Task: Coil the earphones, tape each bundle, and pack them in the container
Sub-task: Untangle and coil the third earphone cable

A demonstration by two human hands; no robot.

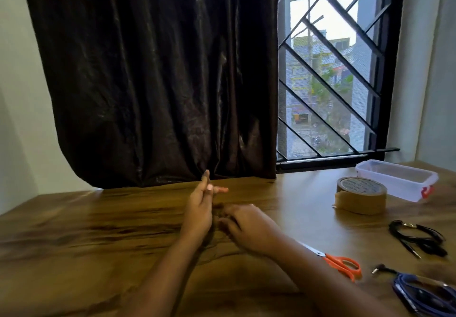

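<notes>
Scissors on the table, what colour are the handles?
Orange handles, with plain metal blades. The scissors show best in the head view, at lower right.

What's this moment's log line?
left hand: fingers straight, raised | right hand: fingers curled, hold unclear | brown tape roll, clear plastic container, orange-handled scissors: untouched | black earphones, blue earphones: outside container

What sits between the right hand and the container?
The brown tape roll, close to the clear container; from the right hand to the roll the table is bare. Head view.
</notes>
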